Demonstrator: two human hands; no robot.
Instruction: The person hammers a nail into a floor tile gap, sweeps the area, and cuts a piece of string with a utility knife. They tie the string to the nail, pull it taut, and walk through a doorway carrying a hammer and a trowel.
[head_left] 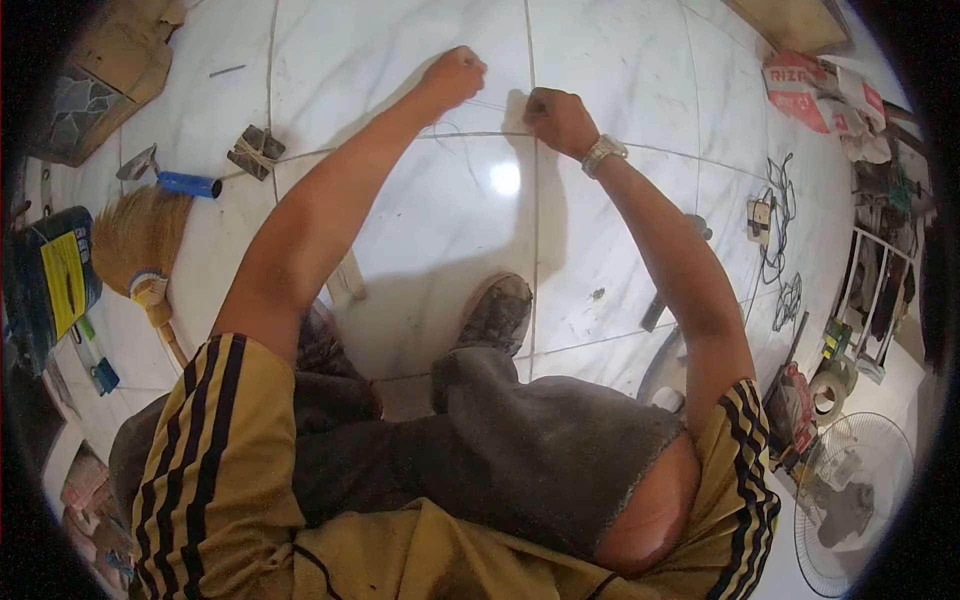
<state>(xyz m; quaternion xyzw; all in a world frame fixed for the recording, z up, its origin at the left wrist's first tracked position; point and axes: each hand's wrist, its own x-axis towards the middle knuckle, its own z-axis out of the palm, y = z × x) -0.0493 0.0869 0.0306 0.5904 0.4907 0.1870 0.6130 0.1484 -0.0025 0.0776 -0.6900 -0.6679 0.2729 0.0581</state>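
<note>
at the far left a yellow-and-black can stood on the tiled floor, with a broom lying just beside it, bristles up-frame. above the broom lay a trowel and a blue handle, and next to these a small block wound with string.

the left hand was stretched forward over the floor, closed into a fist, the fingers pinched on a thin line. the line ran along the grout joint between the tiles, from the wound block toward both hands, and it was too thin to trace in full. the right hand, wearing a wristwatch, was also closed, near the left hand and just right of the vertical joint; whether it gripped the same line could not be told with certainty.

below the hands a worn shoe rested on the tile. to the right lay a coil of cable with a plug box, then printed sacks at the upper right and a white fan at the lower right
</note>
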